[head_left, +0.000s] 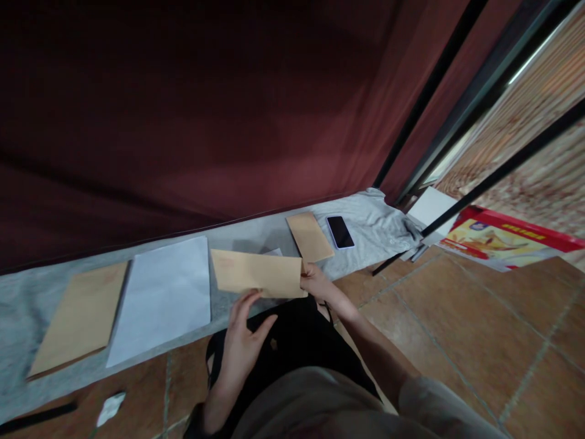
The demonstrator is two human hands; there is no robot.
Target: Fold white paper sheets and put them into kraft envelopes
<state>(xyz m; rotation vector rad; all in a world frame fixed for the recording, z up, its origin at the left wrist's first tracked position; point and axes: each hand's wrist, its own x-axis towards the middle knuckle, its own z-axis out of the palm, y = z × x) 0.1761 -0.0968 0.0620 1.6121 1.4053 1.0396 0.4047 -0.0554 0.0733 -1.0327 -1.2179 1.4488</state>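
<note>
A tan paper envelope is held in front of me, lengthwise from left to right, just above the cloth-covered surface. My right hand grips its right end, with some fingers hidden behind or inside the paper. Below the envelope is my left hand, its thumb spread away from the fingers. Its fingertips reach the envelope's lower edge; whether they press on it I cannot tell. Behind the held envelope, a corner of white paper peeks out.
A stack of tan envelopes and white paper sheets lie on the grey cloth at left. Another tan envelope and a phone are at right. A dark red curtain hangs behind; a red-yellow box stands right.
</note>
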